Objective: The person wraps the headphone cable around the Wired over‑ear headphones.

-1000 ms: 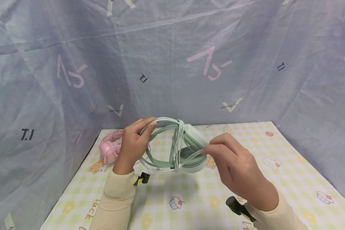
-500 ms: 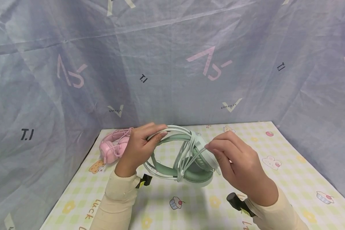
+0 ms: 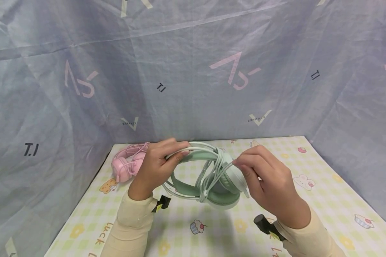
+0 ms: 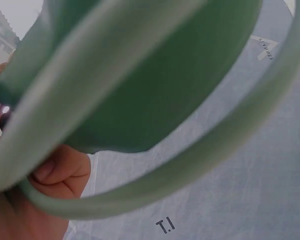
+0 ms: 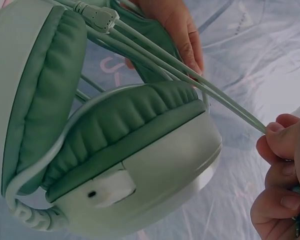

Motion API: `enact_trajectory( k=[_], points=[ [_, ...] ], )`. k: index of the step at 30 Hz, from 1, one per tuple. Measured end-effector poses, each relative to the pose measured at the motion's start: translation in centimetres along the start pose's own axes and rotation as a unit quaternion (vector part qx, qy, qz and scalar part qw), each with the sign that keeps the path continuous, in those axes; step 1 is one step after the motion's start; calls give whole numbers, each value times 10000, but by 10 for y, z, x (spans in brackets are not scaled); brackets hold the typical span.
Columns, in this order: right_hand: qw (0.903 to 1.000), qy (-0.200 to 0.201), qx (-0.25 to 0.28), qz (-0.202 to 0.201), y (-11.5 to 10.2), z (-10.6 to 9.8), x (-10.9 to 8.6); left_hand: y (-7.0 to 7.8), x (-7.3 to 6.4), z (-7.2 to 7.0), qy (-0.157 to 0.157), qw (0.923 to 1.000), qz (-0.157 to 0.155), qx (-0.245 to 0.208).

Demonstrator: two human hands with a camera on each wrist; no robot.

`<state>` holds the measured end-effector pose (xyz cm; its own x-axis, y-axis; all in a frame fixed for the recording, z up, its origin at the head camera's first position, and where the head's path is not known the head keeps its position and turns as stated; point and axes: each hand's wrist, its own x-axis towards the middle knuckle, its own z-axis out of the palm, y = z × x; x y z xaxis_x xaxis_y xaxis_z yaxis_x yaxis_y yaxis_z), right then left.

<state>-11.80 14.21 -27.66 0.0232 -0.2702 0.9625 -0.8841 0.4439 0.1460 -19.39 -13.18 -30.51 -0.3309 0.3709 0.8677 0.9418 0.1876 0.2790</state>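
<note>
A pair of pale green headphones (image 3: 234,178) hangs over the table between my hands, its cable wound round it in several loops. My left hand (image 3: 159,164) grips the headband together with loops of cable at the left end. The right hand (image 3: 270,182) pinches strands of the cable (image 5: 225,100) between thumb and fingertips, drawn taut away from the ear cups. In the right wrist view, a cable splitter (image 5: 97,19) sits near the dark green ear cushion (image 5: 125,120). Close to the left wrist camera, blurred cable loops (image 4: 190,170) cross in front of the headband.
Pink headphones (image 3: 122,169) with a pink cable lie at the back left of the table. A checked, cartoon-printed cloth (image 3: 186,239) covers the tabletop. Grey-blue fabric (image 3: 193,71) walls stand behind and on both sides.
The green headphones and my left hand have moved right and slightly down. The ear cups have tilted lower on the right. My right hand keeps its pinch on the cable, shifted slightly right.
</note>
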Motion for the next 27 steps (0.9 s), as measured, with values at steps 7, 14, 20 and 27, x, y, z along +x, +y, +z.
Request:
enact_trajectory(
  k=[7,14,20,27],
  points=[
    [10000,17,-10,35,1,0,0,4,1,0,-49,9999,99,-75],
    [10000,37,3,20,1,-1,1,6,3,1,-14,9995,290,-84],
    [10000,42,21,16,0,0,2,10,4,2,-51,9990,436,-17],
    [10000,57,26,5,0,0,1,13,5,1,-144,9984,544,-27]
  ],
)
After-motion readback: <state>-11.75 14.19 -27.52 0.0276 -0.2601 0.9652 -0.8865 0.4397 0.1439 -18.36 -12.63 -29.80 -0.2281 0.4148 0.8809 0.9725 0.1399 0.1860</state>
